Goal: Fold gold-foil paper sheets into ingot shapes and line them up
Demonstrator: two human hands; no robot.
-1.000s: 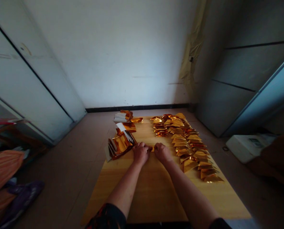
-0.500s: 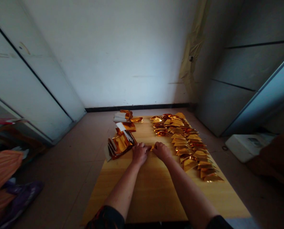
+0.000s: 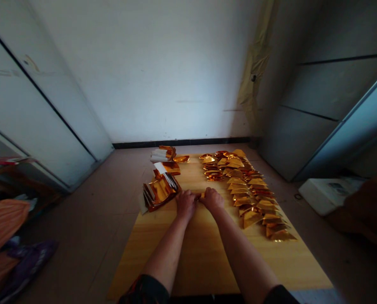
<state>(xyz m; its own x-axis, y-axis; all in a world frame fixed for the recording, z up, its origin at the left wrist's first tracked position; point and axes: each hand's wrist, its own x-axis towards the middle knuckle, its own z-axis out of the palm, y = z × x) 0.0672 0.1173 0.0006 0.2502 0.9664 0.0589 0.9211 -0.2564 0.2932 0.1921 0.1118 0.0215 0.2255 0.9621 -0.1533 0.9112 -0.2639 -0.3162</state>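
Wooden board (image 3: 207,253); both hands (image 3: 186,204) (image 3: 212,199) pinching gold foil (image 3: 201,195)

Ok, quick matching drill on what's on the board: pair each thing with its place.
Things:
1. folded gold pieces
2. loose foil stack
3. small gold piece
4. white box

Places:
A. between the left hand and right hand
B. on the floor, right of the wooden board
C. left edge of the board
D. rows along the board's right side

Pairs: 1-D, 2-C, 3-A, 4-B
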